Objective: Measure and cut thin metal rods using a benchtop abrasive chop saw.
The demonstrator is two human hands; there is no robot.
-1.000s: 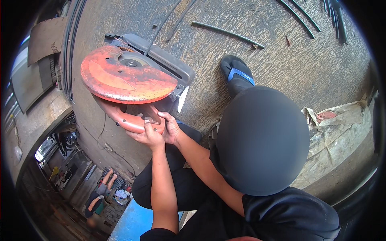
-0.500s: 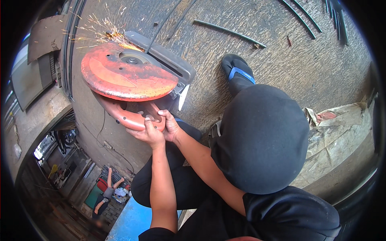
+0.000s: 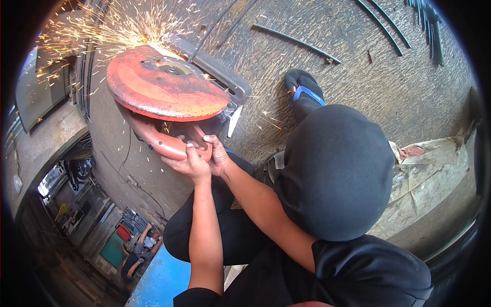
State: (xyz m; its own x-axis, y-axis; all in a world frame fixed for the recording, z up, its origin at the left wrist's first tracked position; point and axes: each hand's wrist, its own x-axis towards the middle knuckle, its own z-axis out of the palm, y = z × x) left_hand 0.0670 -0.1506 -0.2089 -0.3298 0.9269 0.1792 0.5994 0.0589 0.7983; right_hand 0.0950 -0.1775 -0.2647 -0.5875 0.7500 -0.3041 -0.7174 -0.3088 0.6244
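Both hands, left hand (image 3: pixel 189 166) and right hand (image 3: pixel 217 156), are grasping the saw (image 3: pixel 166 89) handle (image 3: pixel 169 146); sparks (image 3: pixel 102 30) are flying, so steady, even downward pressure seems best.

Left hand (image 3: pixel 188 165), right hand (image 3: pixel 219 156) clenched together

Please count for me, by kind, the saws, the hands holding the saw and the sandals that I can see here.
Cut-off saw: 1
Hands on its handle: 2, left hand and right hand
Sandal: 1
Total: 4
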